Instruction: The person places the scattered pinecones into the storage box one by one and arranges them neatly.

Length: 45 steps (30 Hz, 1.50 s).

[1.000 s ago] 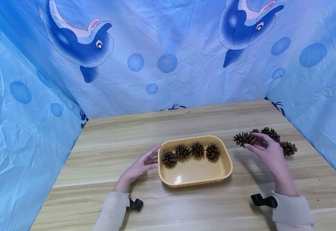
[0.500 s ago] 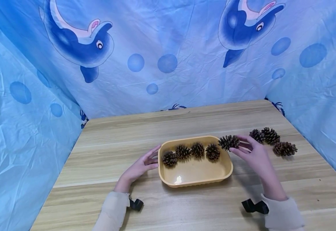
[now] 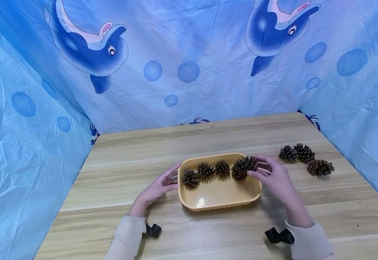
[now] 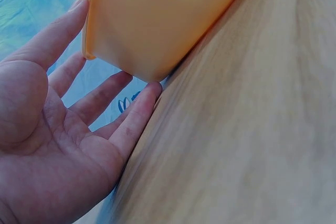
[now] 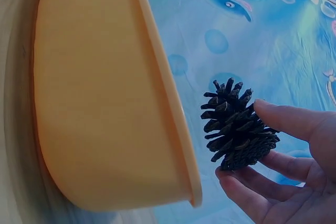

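My right hand [image 3: 276, 181] pinches a dark brown pine cone [image 5: 236, 127] between thumb and fingers. In the head view this cone overlaps the right end of a yellow plastic basin [image 3: 221, 195]; in the right wrist view it shows just above the rim. Inside the basin, along its far side, sit several pine cones [image 3: 205, 170] in a row, the rightmost partly hidden behind the held one. At the basin's left end, my left hand [image 3: 156, 187] has its fingers spread and fairly straight, with fingertips [image 4: 153, 88] against the outer wall.
Three more pine cones lie on the wooden table [image 3: 137, 155] to the right: two side by side [image 3: 304, 153] and one nearer [image 3: 320, 167]. A blue dolphin-print curtain [image 3: 189, 36] hangs behind and at both sides. Each wrist wears a black camera mount [image 3: 153, 230].
My right hand has carried the pine cone leftward from beside the loose cones to over the basin's right end. The left hand and basin have stayed put.
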Motion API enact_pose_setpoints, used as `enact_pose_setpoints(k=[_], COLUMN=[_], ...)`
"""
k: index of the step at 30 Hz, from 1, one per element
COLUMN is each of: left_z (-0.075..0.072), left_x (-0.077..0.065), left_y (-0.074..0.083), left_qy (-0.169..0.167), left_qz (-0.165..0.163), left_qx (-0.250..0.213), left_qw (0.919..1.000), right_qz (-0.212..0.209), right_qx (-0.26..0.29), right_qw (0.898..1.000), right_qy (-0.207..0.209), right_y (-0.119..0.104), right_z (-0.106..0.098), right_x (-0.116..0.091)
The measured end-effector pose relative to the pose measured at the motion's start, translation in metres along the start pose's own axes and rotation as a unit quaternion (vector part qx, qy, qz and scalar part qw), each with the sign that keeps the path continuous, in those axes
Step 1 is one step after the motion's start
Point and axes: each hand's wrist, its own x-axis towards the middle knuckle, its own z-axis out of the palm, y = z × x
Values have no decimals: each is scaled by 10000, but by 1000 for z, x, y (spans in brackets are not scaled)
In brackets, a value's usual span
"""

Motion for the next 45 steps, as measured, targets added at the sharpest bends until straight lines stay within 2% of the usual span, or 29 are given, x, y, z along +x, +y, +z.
enact_pose_setpoints(k=[6,27,36,45], left_z=[0,0,0,-1], left_x=[0,-1,0,1], left_y=[0,0,-1,-1], left_qy=[3,32,13,-36], left_qz=[-3,11,23,53], left_qx=[8,70,-2,-32], left_qw=[10000,10000,10000,10000], right_qz=[102,-136,15,-22], right_qx=[38,-216,-99,-523], right_qw=[9999,9990,9986,9969], right_qy=[-122,-370,-528,-594], right_y=[0,-5,-8,-9], right_z=[8,37,52,68], right_x=[-1,-2,-1,-1])
